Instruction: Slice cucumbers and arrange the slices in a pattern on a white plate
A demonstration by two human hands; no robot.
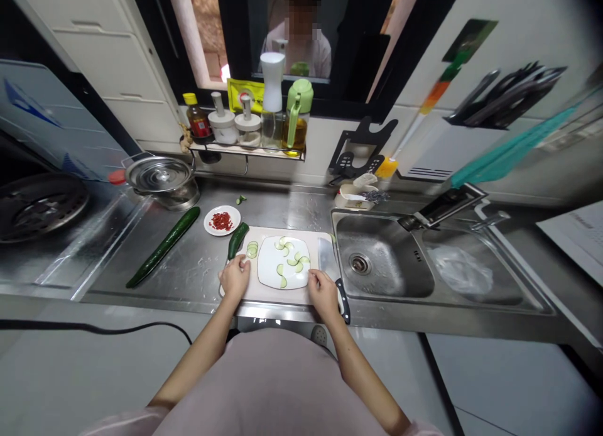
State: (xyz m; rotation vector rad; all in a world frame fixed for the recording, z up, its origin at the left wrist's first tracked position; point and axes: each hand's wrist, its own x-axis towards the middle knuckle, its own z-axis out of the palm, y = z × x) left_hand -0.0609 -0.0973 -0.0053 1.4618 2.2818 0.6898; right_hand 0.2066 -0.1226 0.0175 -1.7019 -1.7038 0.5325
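Note:
A white squarish plate [269, 275] rests on the cutting board [254, 293], with several cucumber slices [298, 262] laid out on it in pinwheel shapes. My left hand [234, 279] is closed at the plate's left, fingertips just below a small stack of cucumber slices [252, 250]; whether a slice is in them I cannot make out. At the plate's right edge my right hand [323, 293] has its fingers curled together, their contents hidden. A cut piece of cucumber [238, 240] lies at the board's upper left corner. The kitchen knife [325, 254] lies along the board's right side, its handle beyond my right hand.
A whole cucumber [164, 247] lies on the steel counter, near a small plate of chopped red pieces [221, 221] and a lidded pot [162, 178]. Right of the board is the double sink [381, 285] with its faucet [438, 210]. A rack [245, 150] holds seasoning bottles behind.

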